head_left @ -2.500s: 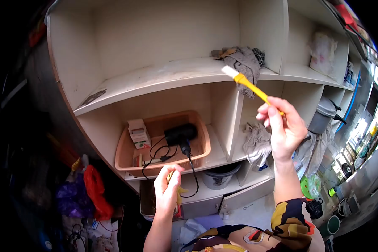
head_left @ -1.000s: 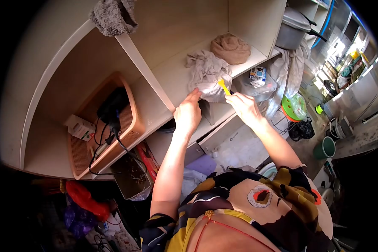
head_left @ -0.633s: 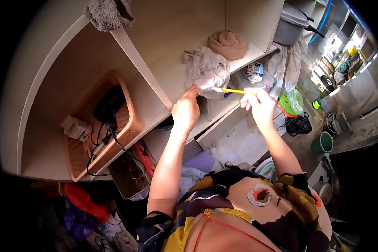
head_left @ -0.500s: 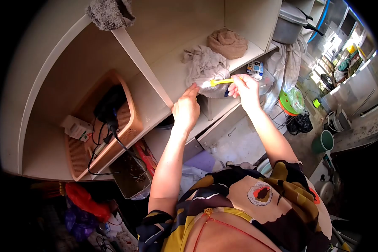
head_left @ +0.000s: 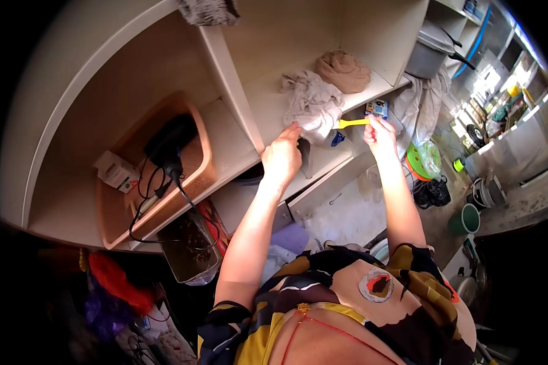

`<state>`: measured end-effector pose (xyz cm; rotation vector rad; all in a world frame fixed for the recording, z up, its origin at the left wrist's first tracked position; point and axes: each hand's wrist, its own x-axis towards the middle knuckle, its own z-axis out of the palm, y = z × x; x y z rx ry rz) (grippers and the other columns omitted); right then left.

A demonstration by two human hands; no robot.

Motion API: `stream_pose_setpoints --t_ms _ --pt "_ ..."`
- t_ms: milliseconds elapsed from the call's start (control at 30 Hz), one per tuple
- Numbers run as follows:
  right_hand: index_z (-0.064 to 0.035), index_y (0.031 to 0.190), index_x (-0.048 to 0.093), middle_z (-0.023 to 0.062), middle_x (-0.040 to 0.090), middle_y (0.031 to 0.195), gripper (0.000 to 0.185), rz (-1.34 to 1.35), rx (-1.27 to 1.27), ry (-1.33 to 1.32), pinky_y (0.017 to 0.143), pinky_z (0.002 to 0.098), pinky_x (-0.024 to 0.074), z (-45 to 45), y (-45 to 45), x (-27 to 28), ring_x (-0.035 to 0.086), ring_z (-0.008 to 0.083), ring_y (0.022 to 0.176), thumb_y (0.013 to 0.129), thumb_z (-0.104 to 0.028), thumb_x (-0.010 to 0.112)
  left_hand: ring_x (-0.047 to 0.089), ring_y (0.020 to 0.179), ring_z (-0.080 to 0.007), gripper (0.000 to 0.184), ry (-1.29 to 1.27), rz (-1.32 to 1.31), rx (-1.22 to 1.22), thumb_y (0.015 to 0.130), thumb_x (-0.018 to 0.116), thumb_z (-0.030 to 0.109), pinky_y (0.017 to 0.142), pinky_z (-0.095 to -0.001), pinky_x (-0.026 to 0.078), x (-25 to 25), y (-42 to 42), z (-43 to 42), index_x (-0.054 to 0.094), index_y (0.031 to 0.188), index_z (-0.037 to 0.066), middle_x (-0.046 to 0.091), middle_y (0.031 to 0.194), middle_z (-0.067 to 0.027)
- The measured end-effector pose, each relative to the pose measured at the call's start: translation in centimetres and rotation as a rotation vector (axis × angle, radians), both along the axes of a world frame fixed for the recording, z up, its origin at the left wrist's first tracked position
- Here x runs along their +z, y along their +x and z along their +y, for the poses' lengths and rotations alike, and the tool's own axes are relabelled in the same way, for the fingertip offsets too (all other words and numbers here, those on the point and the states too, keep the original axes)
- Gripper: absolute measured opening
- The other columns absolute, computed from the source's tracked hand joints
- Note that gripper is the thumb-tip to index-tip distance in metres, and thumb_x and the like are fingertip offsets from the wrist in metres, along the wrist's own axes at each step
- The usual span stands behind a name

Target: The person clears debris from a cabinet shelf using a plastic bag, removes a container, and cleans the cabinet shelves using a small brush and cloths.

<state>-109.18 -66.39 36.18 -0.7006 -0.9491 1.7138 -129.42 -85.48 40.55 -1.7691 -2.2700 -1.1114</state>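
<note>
A crumpled whitish cloth lies on the cabinet shelf and droops over its front edge. My left hand is at the cloth's lower left corner, fingers close together and fingertips against the fabric; the thumb side is partly hidden. Between the fingers of my right hand is the end of a small yellow-handled brush. It points left, its pale head against the drooping cloth and hard to make out there. A folded brown cloth sits behind the white one.
An orange-brown plastic basket with black cords and a white box stands in the left compartment. A grey cloth hangs over the divider. A lidded pot is at right. Below are a blue-white box and a green bucket.
The brush has moved right along the cloth with my right hand. My left hand stays at the cloth's corner. The view has shifted slightly, so the shelf contents appear further right.
</note>
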Motion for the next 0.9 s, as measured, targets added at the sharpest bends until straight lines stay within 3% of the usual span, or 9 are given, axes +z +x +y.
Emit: stream_pose_setpoints --t_ms 33,133,267,400,433,533,667,767,900 --pt "-0.0013 0.088 0.062 0.0032 0.053 0.056 0.011 0.016 0.009 0.091 0.038 0.0234 0.0306 -0.5 -0.3 0.6 0.045 0.0112 0.041 0.087 -0.012 0.064 0.06 0.104 -0.0283 0.04 -0.032 -0.021 0.008 0.073 0.047 -0.003 0.087 -0.0395 0.05 0.2 0.1 0.0 0.063 0.109 0.006 0.059 0.124 -0.0056" --pt "-0.0018 0.088 0.064 -0.0019 0.049 0.056 0.011 -0.259 -0.332 0.366 0.039 0.0196 0.0257 -1.0 -0.5 4.5 0.041 0.0044 0.045 0.088 -0.013 0.063 0.062 0.101 -0.0276 0.042 0.005 0.005 0.036 0.071 0.046 -0.004 0.086 -0.0388 0.051 -0.8 -0.1 0.1 0.063 0.108 0.007 0.059 0.124 -0.0058" --pt "0.0016 0.097 0.061 -0.0002 0.049 0.061 0.016 -0.135 -0.047 0.58 0.044 0.0178 0.0287 -6.9 -3.0 13.3 0.041 0.0046 0.05 0.094 -0.014 0.055 0.065 0.088 -0.0344 0.046 0.009 -0.007 0.014 0.073 0.051 -0.001 0.073 -0.0442 0.054 -0.1 0.5 -1.4 0.055 0.118 0.008 0.049 0.134 -0.0098" --pt "0.0004 0.1 0.061 0.0019 0.056 0.066 0.015 -0.079 0.325 0.741 0.048 0.0166 0.0351 -15.3 -9.3 18.0 0.048 0.0057 0.054 0.094 -0.012 0.055 0.065 0.073 -0.0364 0.055 -0.018 -0.062 0.01 0.071 0.053 -0.001 0.065 -0.0444 0.054 1.8 2.1 -5.5 0.049 0.125 0.009 0.042 0.137 -0.0169" --pt "0.0002 0.1 0.061 0.0031 0.059 0.07 0.015 -0.073 0.423 0.755 0.051 0.0169 0.0394 -16.8 -11.0 18.6 0.052 0.0063 0.057 0.094 -0.012 0.055 0.065 0.069 -0.0348 0.047 0.005 -0.043 0.01 0.076 0.055 0.005 0.058 -0.0438 0.054 1.3 1.9 -6.3 0.051 0.123 0.009 0.042 0.136 -0.0156" --pt "-0.001 0.119 0.057 0.0061 0.064 0.08 0.031 -0.126 0.69 0.82 0.056 0.02 0.0456 -20.8 -16.1 20.2 0.06 0.0088 0.067 0.088 -0.005 0.061 0.065 0.071 -0.0345 0.041 0.024 -0.056 -0.048 0.076 0.052 0.001 0.06 -0.0435 0.054 0.7 0.6 -9.0 0.057 0.116 0.007 0.052 0.126 -0.0144" --pt "0.0005 0.12 0.056 0.0051 0.063 0.08 0.042 -0.208 0.438 1.31 0.058 0.0213 0.0463 -23.4 -17.8 23.2 0.057 0.0097 0.065 0.079 0.004 0.065 0.063 0.073 -0.0349 0.035 -0.017 -0.134 -0.12 0.081 0.052 0.002 0.061 -0.0446 0.05 4.1 -0.4 -15.3 0.054 0.116 0.005 0.059 0.101 -0.0114" --pt "0.002 0.104 0.064 0.0081 0.061 0.078 0.033 -0.113 0.005 1.724 0.057 0.0249 0.0457 -24.1 -16.2 28.2 0.059 0.0168 0.068 0.072 0.009 0.065 0.063 0.073 -0.0311 0.031 0.071 -0.123 -0.091 0.083 0.054 0.004 0.061 -0.0394 0.051 7.2 -1.2 -20.0 0.056 0.115 0.006 0.059 0.093 -0.0103" --pt "0.0011 0.103 0.062 0.0137 0.062 0.094 0.024 -0.255 -0.408 1.85 0.079 0.0329 0.046 -22.0 -15.6 34.3 0.059 0.0269 0.089 0.079 0.001 0.061 0.059 0.072 -0.0191 0.031 0.303 -0.274 -0.187 0.085 0.059 0.007 0.066 -0.0284 0.049 13.5 -2.9 -26.8 0.058 0.116 0.005 0.058 0.082 -0.0075"
